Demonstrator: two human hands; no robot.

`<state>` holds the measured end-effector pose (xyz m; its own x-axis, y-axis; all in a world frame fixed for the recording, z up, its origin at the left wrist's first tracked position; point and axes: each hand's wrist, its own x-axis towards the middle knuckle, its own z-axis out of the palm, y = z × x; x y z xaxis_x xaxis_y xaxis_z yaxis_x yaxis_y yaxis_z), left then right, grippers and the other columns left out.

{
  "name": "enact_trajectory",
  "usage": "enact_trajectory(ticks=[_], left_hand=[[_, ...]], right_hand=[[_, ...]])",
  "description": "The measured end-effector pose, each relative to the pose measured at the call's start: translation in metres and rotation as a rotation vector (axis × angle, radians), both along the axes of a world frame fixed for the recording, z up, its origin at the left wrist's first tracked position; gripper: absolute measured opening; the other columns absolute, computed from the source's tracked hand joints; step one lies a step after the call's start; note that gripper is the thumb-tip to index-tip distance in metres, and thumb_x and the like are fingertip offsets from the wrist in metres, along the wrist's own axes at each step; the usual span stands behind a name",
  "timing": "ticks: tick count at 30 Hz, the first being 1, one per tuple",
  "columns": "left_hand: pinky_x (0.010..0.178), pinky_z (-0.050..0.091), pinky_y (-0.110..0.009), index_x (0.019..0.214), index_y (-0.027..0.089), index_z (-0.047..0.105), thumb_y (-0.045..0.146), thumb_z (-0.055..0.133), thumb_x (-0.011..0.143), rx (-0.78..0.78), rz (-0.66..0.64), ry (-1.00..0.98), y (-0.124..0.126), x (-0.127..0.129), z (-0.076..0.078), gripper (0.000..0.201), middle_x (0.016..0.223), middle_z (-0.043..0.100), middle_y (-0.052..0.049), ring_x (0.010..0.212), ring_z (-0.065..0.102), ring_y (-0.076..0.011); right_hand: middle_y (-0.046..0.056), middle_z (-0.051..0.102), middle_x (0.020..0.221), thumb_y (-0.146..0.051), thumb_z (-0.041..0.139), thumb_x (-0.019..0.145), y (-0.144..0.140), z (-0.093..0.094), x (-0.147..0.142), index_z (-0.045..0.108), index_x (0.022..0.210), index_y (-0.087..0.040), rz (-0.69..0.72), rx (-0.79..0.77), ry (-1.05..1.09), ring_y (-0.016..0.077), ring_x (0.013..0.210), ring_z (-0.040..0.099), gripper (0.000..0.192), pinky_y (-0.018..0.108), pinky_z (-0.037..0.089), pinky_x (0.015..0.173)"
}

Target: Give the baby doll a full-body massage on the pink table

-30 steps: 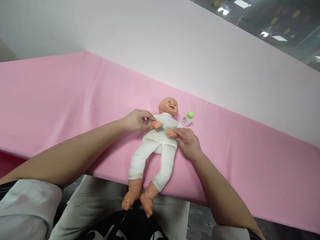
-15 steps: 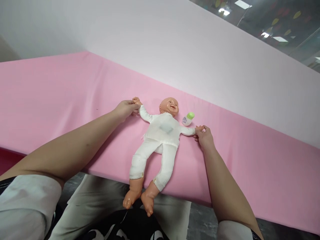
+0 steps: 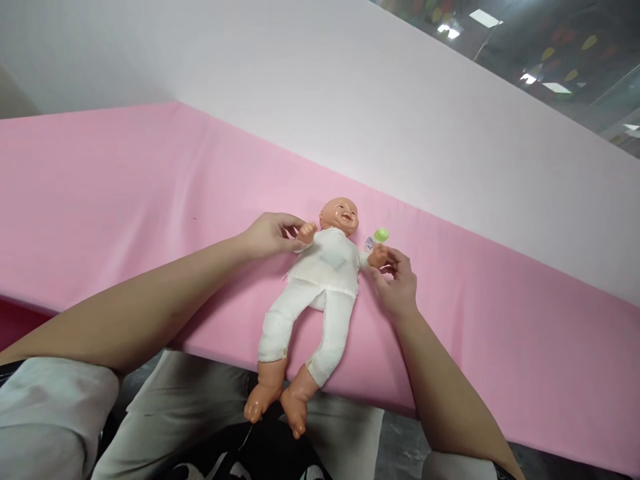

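Observation:
A baby doll (image 3: 320,280) in a white suit lies on its back on the pink cloth (image 3: 125,193), its bare feet hanging over the near edge. My left hand (image 3: 270,235) holds the doll's arm on the left side, bent up beside its head. My right hand (image 3: 397,283) holds the doll's other arm, pulled in toward its shoulder. A small white bottle with a green cap (image 3: 377,237) lies just behind my right hand, partly hidden by the doll's hand.
A pale wall panel (image 3: 350,100) rises behind the pink cloth. My lap in light trousers (image 3: 190,413) sits below the cloth's near edge, under the doll's feet.
The doll's arms were folded on its chest, then stretched out wide to both sides, and now both hands have drawn them back in toward its shoulders.

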<state>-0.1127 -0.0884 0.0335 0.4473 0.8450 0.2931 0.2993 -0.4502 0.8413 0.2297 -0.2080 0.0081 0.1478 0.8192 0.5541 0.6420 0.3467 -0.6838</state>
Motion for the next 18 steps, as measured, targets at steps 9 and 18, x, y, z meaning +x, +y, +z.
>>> enact_trajectory(ticks=[9, 18], left_hand=[[0.09, 0.057, -0.033, 0.11, 0.024, 0.084, 0.036, 0.076, 0.083, 0.345, -0.283, 0.196, -0.009, 0.009, -0.002, 0.031, 0.111, 0.079, -0.007, 0.102, 0.072, -0.0233], [0.081, 0.055, -0.032, 0.128, 0.027, 0.074, 0.045, 0.077, 0.081, 0.064, 0.089, 0.027, 0.001, 0.006, -0.003, 0.051, 0.108, 0.078, -0.003, 0.087, 0.07, -0.0221]], right_hand=[[0.004, 0.079, 0.129, -0.021, 0.07, 0.094, -0.002, 0.0, -0.024, 0.077, 0.124, -0.031, 0.319, 0.043, -0.42, 0.0277, 0.112, 0.068, 0.032, 0.051, 0.058, 0.101], [0.007, 0.076, 0.128, -0.042, 0.077, 0.089, 0.007, 0.006, -0.002, 0.062, 0.147, -0.031, -0.124, -0.013, 0.11, 0.0226, 0.1, 0.073, 0.06, 0.041, 0.061, 0.093]])
